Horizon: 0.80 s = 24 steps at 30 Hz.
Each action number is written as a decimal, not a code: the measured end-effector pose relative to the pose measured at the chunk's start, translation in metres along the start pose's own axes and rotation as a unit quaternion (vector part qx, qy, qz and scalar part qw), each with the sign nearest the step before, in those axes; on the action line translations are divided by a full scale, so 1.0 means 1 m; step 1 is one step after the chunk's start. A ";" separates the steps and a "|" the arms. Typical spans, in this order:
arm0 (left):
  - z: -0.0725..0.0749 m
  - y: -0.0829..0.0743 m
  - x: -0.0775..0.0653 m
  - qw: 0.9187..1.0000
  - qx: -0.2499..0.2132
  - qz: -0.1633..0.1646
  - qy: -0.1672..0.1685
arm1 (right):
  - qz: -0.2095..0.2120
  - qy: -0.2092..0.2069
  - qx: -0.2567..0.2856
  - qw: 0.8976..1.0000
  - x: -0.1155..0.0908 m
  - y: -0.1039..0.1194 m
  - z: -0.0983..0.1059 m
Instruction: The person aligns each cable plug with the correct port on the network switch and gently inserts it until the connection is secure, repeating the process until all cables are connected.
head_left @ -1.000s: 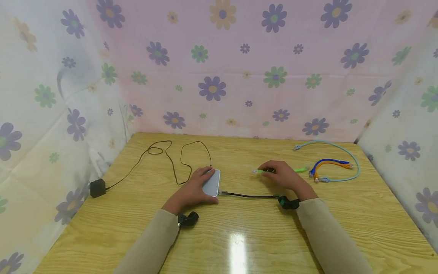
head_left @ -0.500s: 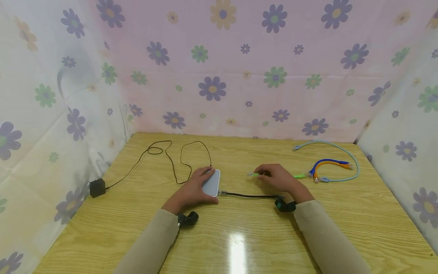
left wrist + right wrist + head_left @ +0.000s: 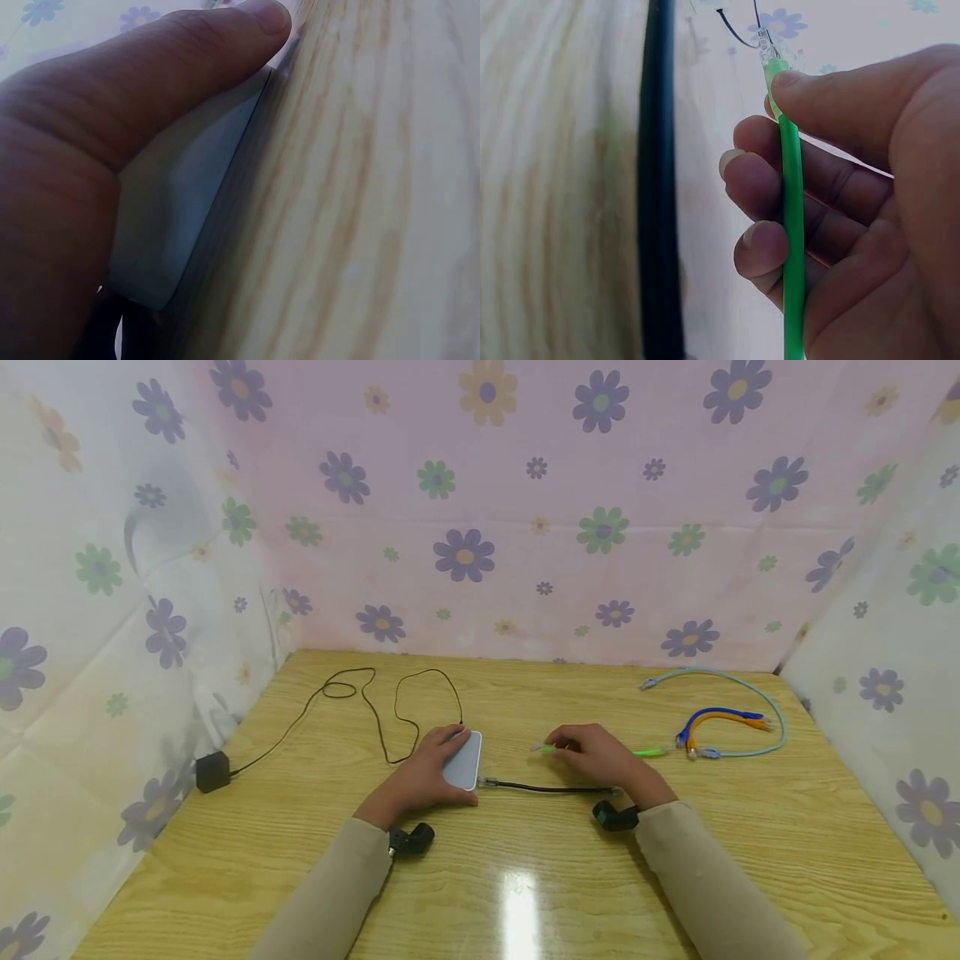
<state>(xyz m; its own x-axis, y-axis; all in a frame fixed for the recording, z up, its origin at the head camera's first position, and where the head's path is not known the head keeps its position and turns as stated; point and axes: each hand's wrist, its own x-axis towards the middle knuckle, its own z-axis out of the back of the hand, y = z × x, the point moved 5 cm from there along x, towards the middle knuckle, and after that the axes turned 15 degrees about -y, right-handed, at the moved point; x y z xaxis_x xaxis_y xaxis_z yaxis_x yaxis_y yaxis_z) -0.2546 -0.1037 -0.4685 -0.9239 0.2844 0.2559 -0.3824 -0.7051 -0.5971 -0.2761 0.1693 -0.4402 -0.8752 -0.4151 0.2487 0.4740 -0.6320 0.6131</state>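
My left hand (image 3: 418, 777) grips a flat white box (image 3: 463, 762) that looks like a small network switch, thumb at the near end and fingers at the far end. In the left wrist view the thumb lies along the box's side (image 3: 184, 195). A short black network cable (image 3: 551, 790) runs from the box's right side. To the right, my right hand (image 3: 600, 757) pinches a green network cable (image 3: 793, 217) just behind its clear plug (image 3: 769, 49) with thumb and forefinger. That plug points left, apart from the box.
A blue cable (image 3: 718, 711), an orange cable (image 3: 708, 717) and a light blue cable (image 3: 772, 702) lie at the right. From a black power adapter (image 3: 213, 772) at the left, a thin black cord (image 3: 303, 716) winds to the box. Patterned cloth (image 3: 510, 602) hangs behind the table.
My right hand has moved left and slightly nearer with the green cable, bringing its plug closer to the box. My left hand and the box have stayed in place.
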 end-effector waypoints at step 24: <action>-0.001 0.003 0.000 1.000 0.002 0.005 0.002 | 0.025 0.003 -0.016 1.000 0.001 0.018 -0.025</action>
<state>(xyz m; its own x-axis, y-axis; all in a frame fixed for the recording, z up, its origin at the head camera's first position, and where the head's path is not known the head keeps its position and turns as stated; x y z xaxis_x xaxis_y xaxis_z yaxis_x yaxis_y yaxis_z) -0.2557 -0.1048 -0.4708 -0.9274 0.2811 0.2468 -0.3740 -0.7107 -0.5959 -0.2661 0.1410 -0.4470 -0.8500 -0.4497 0.2743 0.5197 -0.6310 0.5759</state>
